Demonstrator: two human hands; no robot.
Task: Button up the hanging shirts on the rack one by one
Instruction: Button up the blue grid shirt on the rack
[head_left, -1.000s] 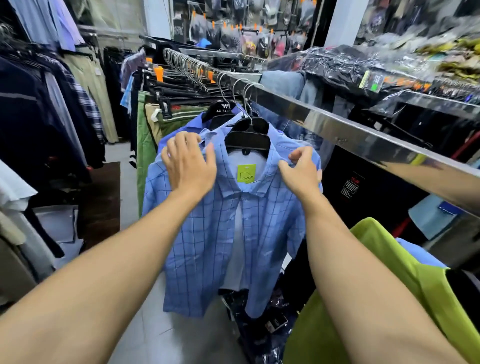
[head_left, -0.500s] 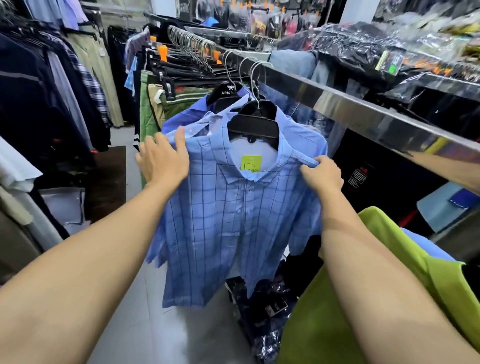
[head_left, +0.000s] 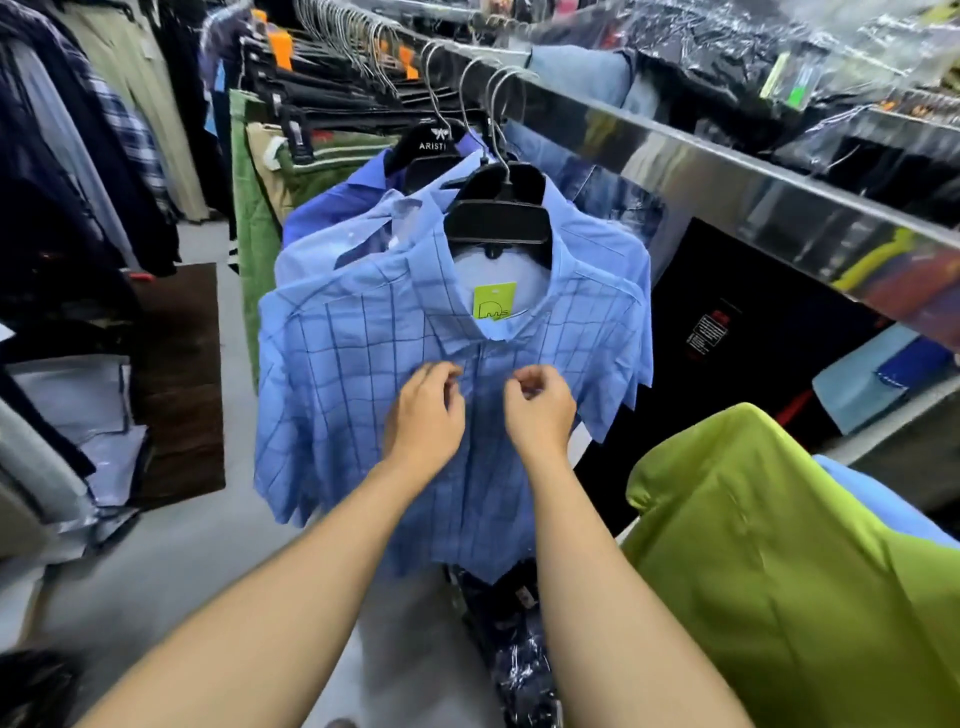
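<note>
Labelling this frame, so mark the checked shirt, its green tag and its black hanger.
checked shirt (head_left: 337, 374): head view, left chest panel.
green tag (head_left: 494, 301): head view, tag's middle.
black hanger (head_left: 497, 221): head view, broad front.

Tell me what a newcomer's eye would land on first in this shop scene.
First, the blue checked shirt hanging front and centre on a black hanger from the shiny metal rail, with a lime-green tag at its collar. Next, the left hand and right hand side by side at the shirt's placket, fingers curled as if working a button. A bright lime-green garment fills the lower right.
</note>
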